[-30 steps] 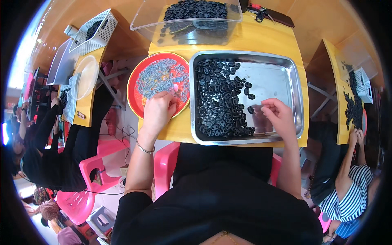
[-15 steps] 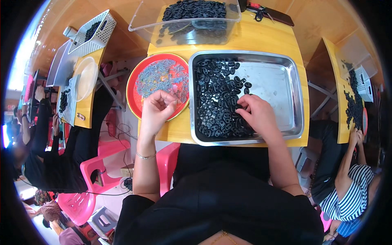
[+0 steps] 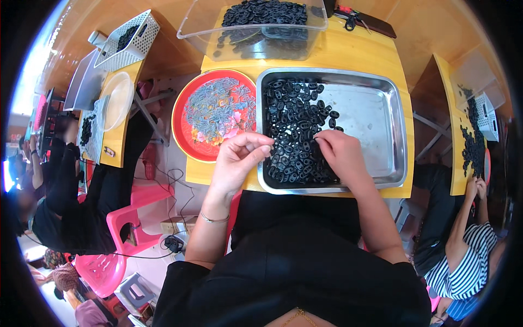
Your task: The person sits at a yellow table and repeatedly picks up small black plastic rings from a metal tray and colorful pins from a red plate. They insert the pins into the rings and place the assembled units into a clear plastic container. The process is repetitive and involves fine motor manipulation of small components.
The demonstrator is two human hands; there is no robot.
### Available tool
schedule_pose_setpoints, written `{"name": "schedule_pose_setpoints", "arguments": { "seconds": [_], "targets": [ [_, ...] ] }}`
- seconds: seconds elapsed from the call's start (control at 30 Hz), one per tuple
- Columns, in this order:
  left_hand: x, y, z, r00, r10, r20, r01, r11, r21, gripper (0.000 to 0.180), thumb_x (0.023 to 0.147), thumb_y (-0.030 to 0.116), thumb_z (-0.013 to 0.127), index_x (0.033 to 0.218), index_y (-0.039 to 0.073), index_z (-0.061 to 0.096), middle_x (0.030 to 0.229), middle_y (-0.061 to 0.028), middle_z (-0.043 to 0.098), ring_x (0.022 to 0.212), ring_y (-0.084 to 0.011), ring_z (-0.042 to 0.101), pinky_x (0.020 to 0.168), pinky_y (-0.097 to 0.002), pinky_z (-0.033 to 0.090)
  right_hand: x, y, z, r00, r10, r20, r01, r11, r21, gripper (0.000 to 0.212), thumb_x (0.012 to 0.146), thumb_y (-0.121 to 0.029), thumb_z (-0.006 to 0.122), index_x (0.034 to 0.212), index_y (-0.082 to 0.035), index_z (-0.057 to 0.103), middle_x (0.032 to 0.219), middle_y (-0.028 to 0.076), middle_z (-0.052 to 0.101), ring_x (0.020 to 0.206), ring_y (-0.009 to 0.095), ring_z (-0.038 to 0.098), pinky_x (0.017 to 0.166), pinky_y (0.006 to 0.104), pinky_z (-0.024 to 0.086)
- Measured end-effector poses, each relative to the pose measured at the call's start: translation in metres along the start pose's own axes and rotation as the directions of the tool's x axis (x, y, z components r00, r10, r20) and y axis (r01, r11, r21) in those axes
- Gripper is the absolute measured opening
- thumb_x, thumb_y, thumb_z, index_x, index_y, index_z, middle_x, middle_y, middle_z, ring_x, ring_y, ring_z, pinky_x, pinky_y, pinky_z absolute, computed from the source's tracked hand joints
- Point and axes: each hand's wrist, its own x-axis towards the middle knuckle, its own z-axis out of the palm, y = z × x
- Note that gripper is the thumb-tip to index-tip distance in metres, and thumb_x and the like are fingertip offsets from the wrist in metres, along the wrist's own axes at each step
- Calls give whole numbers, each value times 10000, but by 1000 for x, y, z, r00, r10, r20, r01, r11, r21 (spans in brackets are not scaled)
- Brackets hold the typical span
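Note:
A steel tray [image 3: 376, 188] lies in front of me, its left half covered with small black oval pieces [image 3: 294, 155], many showing two holes. Over these pieces my right hand [image 3: 344, 155] is closed in a pinch; a dark bit shows at its fingertips, but I cannot tell it from the pieces behind. My left hand [image 3: 239, 159] hovers by the tray's left rim, thumb and forefinger closed together; whatever they hold is too small to make out. Left of the tray is a round red flowered plate [image 3: 180, 122] with many thin grey pin-like parts [image 3: 215, 101].
A clear plastic bin [image 3: 190, 32] with more black pieces stands at the back of the yellow table [image 3: 348, 52]. Scissors [image 3: 351, 23] lie behind the tray. People work at side tables; a pink chair [image 3: 128, 218] stands to the left.
My left hand has moved right, from over the red plate to the tray's left rim. My right hand stays over the black pieces, its fingertips slightly farther away.

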Motion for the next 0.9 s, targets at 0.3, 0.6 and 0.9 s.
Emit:
{"name": "schedule_pose_setpoints", "arguments": {
  "seconds": [0.3, 0.6, 0.9],
  "targets": [
    [0, -6, 17, 997, -52, 52, 57, 993, -101, 118, 807, -26, 587, 918, 8, 604, 852, -29, 614, 786, -69, 565, 704, -201, 465, -4, -33, -19, 945, 305, 121, -307, 692, 653, 118, 778, 10, 587, 882, -20, 635, 763, 63, 613, 624, 112, 588, 627, 225, 492],
    [0, -10, 28, 998, -5, 57, 15, 983, -181, 205, 770, -83, 599, 937, 26, 555, 879, -28, 592, 824, -77, 568, 759, -219, 469, -4, -45, -17, 989, 120, 90, -148, 687, 712, 202, 779, 47, 570, 942, -37, 654, 836, 52, 532, 736, 91, 547, 629, 205, 466],
    [-2, -12, 29, 997, 40, 67, -29, 986, -162, 265, 763, -83, 608, 989, 30, 529, 872, -31, 594, 845, -82, 577, 770, -216, 467, -4, -62, -20, 983, 164, 76, -155, 545, 824, 287, 790, 64, 559, 1062, -20, 597, 886, 77, 554, 822, 137, 577, 727, 237, 488]
  ]
}}
